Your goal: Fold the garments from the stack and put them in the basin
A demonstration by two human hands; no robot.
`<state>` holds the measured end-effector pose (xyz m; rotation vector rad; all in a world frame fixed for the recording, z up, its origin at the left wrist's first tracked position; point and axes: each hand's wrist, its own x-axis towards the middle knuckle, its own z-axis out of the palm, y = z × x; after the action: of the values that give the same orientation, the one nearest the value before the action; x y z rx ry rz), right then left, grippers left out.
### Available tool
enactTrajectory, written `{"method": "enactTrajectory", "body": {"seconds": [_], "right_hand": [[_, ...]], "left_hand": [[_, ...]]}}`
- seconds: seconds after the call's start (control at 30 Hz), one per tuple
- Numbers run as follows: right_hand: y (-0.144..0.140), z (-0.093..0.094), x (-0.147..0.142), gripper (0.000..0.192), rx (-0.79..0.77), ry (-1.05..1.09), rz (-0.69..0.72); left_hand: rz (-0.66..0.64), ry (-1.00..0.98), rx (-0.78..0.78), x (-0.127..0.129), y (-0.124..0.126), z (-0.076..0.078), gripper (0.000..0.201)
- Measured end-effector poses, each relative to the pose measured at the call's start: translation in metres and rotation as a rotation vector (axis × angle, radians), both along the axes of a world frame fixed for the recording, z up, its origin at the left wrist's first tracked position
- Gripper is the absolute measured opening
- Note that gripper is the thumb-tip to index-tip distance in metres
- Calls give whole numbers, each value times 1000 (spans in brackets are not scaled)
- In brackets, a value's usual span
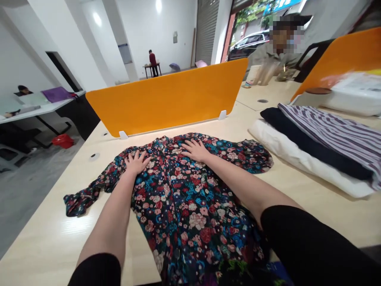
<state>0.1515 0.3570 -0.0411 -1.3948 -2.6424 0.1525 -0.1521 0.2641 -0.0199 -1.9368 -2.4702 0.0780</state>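
Note:
A dark floral shirt (pixel 190 202) lies spread out front side up, its collar toward the far side and its lower end running off the near edge of the view. Both sleeves reach outward; the left one is crumpled near its cuff. My left hand (pixel 137 163) rests flat on the shirt's left shoulder area, fingers spread. On the right upper chest lies my right hand (pixel 195 151), also flat with fingers apart. Neither hand grips the cloth.
An orange divider (pixel 172 99) stands behind the shirt on the wooden table (pixel 38 242). To the right is a stack with a striped cloth (pixel 330 133), a dark cloth (pixel 315 147) and a white cloth (pixel 303 163). Across the table sits a person (pixel 268 55) near cups.

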Motion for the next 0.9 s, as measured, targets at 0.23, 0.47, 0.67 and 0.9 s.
{"method": "enactTrajectory", "body": {"seconds": [0.23, 0.47, 0.67, 0.9], "right_hand": [[28, 3, -8, 67, 12, 3, -65], [-7, 17, 8, 61, -35, 65, -31], [-113, 22, 79, 54, 10, 267, 176], [-257, 43, 120, 37, -88, 468, 402]], "left_hand": [[45, 8, 94, 6, 21, 7, 65], [-121, -36, 426, 22, -73, 22, 48], [143, -286, 572, 33, -235, 32, 22], [-168, -333, 379, 115, -328, 3, 33]]}}
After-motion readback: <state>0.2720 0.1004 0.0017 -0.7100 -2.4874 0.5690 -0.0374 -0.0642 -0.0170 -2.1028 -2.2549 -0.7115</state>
